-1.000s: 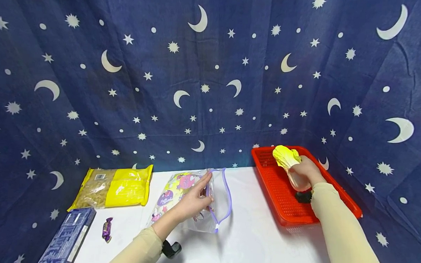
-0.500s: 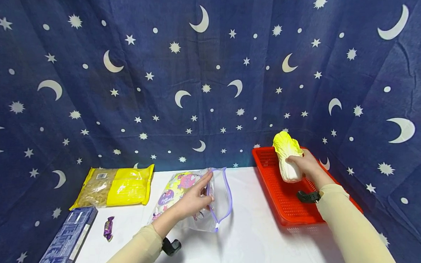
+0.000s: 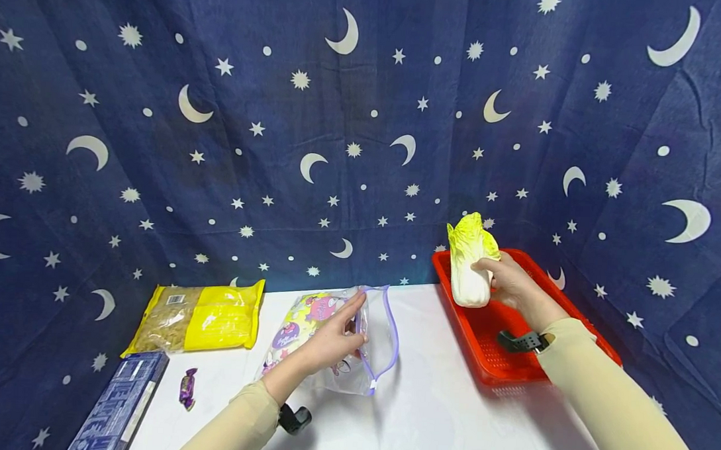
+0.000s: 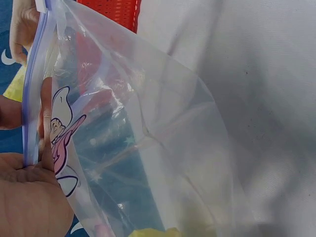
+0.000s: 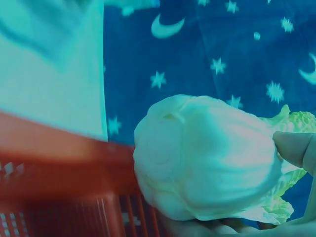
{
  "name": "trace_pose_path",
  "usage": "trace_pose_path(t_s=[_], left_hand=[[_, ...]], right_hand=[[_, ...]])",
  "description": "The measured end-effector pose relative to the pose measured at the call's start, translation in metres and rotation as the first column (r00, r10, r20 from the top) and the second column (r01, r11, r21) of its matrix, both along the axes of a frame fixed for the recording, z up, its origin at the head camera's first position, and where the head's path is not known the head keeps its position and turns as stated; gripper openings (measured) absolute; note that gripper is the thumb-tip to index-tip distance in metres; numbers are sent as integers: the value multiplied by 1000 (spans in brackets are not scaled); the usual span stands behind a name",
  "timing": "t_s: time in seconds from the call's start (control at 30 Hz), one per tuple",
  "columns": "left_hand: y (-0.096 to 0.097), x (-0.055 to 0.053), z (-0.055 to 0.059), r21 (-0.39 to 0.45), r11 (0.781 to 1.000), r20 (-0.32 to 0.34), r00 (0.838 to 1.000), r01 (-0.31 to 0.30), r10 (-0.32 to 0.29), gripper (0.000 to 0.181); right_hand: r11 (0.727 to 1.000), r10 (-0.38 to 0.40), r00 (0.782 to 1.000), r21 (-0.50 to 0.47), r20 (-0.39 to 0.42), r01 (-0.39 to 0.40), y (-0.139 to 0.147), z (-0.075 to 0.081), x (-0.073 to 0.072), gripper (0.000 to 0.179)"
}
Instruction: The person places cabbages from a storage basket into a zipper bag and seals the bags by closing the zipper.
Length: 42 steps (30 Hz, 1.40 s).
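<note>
In the head view my right hand (image 3: 513, 283) grips a napa cabbage (image 3: 471, 272), thumb across its front, leafy yellow-green end up. It is raised over the left side of a red plastic basket (image 3: 486, 368). The right wrist view shows the cabbage's pale base (image 5: 163, 148) turned to the camera. My left hand (image 3: 332, 343) holds the mouth of a clear zip bag (image 3: 386, 345) with a purple zip edge and cartoon print, the index finger stretched along the rim. Through the bag's film (image 4: 148, 133) in the left wrist view, part of that hand shows.
At the back left lies a yellow bag of pasta (image 3: 214, 316), with a blue box (image 3: 118, 402) in front of it. A small purple wrapped candy (image 3: 188, 389) lies beside the box on the white tabletop (image 3: 426, 399). A dark blue star-patterned curtain (image 3: 362, 185) stands behind.
My right hand has lifted the cabbage from inside the basket, tilted it more upright and brought it left. My left hand stays at the bag's mouth.
</note>
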<state>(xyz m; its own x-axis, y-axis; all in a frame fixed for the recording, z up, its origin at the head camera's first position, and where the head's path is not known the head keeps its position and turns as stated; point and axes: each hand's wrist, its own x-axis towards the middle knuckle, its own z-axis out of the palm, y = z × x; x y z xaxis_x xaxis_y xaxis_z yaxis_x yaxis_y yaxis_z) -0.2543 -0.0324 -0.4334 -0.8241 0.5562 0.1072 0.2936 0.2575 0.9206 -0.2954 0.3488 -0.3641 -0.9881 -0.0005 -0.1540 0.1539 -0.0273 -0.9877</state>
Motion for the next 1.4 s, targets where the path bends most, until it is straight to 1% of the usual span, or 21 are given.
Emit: trace_pose_path(t_s=[0.1, 0.17, 0.3, 0.33, 0.43, 0.5, 0.67, 0.73, 0.8, 0.9, 0.97, 1.13, 1.27, 1.4], left_hand=[[0, 0, -1, -1, 1000, 14, 1000, 0, 0, 83], [0, 0, -1, -4, 1000, 20, 1000, -1, 1, 83], [1, 1, 0, 1, 1000, 26, 1000, 0, 0, 84], [1, 1, 0, 4, 1000, 29, 1000, 1, -1, 84], [1, 1, 0, 8, 1000, 31, 1000, 3, -3, 84], [1, 0, 0, 8, 1000, 29, 1000, 5, -5, 84], [2, -1, -1, 20, 1000, 32, 999, 17, -18, 84], [2, -1, -1, 26, 999, 33, 999, 21, -22, 85], [2, -1, -1, 24, 999, 32, 999, 21, -22, 85], [2, 0, -1, 13, 1000, 30, 999, 18, -18, 85], [2, 0, -1, 7, 1000, 27, 999, 17, -17, 85], [3, -1, -1, 18, 1000, 24, 999, 25, -26, 85], [3, -1, -2, 35, 999, 22, 999, 31, -32, 84], [4, -1, -2, 50, 998, 27, 999, 31, -33, 84]], right_hand=[[995, 27, 1000, -94, 7, -26, -9, 1, 4, 32], [986, 49, 999, -158, 17, -46, -16, 1, 7, 33], [955, 100, 994, -283, 40, -85, -28, 0, 13, 36], [946, 119, 992, -309, 36, -102, -30, 0, 14, 36], [923, 143, 989, -365, 33, -122, -38, -2, 18, 34], [917, 158, 987, -374, 22, -139, -42, -4, 21, 33], [929, 190, 982, -324, 4, -178, -54, -9, 29, 31], [926, 204, 979, -325, 6, -191, -59, -11, 32, 31], [910, 223, 975, -361, 13, -204, -65, -14, 35, 31], [878, 242, 970, -431, 21, -210, -73, -18, 40, 32], [855, 257, 966, -468, 6, -224, -77, -21, 42, 33], [821, 269, 961, -508, -60, -262, -86, -29, 48, 40], [819, 242, 964, -511, -106, -262, -92, -33, 51, 49], [827, 203, 973, -512, -110, -230, -99, -38, 55, 60]])
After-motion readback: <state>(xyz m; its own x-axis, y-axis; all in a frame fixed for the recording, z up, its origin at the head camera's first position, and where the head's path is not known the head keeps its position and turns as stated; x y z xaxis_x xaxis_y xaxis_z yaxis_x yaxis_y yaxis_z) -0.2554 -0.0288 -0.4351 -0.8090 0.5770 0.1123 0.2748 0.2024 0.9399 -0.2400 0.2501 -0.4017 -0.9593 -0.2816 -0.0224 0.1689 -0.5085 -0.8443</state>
